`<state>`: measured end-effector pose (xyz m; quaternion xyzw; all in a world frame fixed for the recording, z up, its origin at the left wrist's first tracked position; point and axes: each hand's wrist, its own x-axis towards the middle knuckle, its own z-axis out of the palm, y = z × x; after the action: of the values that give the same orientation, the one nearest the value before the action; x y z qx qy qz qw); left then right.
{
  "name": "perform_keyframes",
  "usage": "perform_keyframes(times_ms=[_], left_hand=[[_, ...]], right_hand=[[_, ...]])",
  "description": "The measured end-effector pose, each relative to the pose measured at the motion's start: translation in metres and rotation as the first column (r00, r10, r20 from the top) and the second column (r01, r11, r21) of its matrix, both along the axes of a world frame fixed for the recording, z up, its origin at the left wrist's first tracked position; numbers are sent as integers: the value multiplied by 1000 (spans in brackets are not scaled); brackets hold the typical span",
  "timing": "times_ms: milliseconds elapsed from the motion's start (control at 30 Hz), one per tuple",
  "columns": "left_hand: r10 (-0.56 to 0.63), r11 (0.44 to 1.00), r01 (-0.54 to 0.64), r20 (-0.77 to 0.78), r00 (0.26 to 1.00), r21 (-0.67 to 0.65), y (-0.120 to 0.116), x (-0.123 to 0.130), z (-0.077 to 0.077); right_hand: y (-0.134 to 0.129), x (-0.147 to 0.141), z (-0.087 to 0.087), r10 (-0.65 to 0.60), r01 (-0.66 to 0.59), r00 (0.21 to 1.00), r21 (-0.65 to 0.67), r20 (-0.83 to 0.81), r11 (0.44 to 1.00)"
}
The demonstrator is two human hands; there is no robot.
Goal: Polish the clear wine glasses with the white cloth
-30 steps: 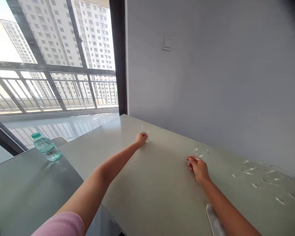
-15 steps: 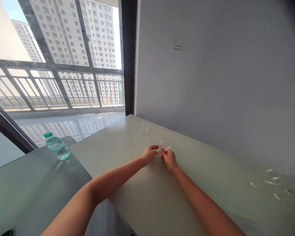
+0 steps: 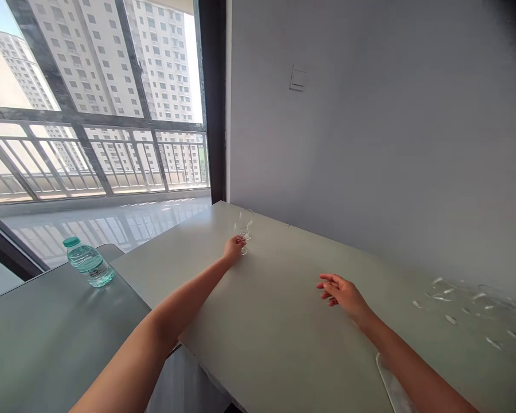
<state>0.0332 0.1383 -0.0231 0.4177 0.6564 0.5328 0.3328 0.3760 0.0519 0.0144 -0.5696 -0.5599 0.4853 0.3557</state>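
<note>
My left hand (image 3: 234, 248) is stretched out to the far left part of the pale table (image 3: 279, 344) and grips the stem of a clear stemmed glass (image 3: 245, 221), which stands upright near the wall corner. Whether a second glass stands right behind it I cannot tell. My right hand (image 3: 341, 291) hovers just above the table's middle, palm down, fingers spread, holding nothing. About an arm's width of bare table separates the two hands.
A small water bottle (image 3: 87, 263) with a teal cap stands on a darker grey table (image 3: 47, 338) at the left. Several clear glass pieces (image 3: 473, 301) lie at the table's right end by the wall. A white object (image 3: 391, 390) sits under my right forearm.
My right hand let go of the glass it held and drew back to the right, now open. My left hand took the glass by the stem and carried it to the far left.
</note>
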Motion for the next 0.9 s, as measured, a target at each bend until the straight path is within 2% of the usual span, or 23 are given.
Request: perform_keyframes(times_ms=[33,133,200,300,367,467,567,667,733,800,900], left_hand=[[5,1000,-5,2,1000,11,4,-6,1],[16,999,-16,16,1000,30,13,-17,3],[18,999,-18,22,1000,28,18,-19,5],[22,1000,-23,28,999,18,20,-15,10],[60,998,-60,27,998,10,16,-11,12],[191,982,-191,16,982,-2,1,-2,13],[311,950,-311,0,950,-10,-21,8,10],[298,954,-298,-2,954,-6,-45,24,5],[226,974,-226,-6,974,9,-59,39,2],[121,992,-120,-20,992,27,-73,57,1],[-67,997,70,-56,996,39,-89,88,0]], right_hand=[[-2,24,-6,-34,34,999,-27,15,999],[-11,86,-28,-276,277,961,-31,22,960],[-16,118,-41,-492,493,870,28,-40,869],[-14,152,-50,-730,742,671,99,-130,664],[-6,167,-51,-800,814,581,116,-150,569],[14,183,-50,-841,858,513,121,-172,499],[32,190,-49,-831,849,528,117,-174,515],[44,187,-50,-802,818,576,114,-158,564],[49,179,-51,-772,784,620,117,-138,609],[50,162,-52,-714,724,690,121,-120,679],[46,119,-53,-587,596,803,120,-106,794]])
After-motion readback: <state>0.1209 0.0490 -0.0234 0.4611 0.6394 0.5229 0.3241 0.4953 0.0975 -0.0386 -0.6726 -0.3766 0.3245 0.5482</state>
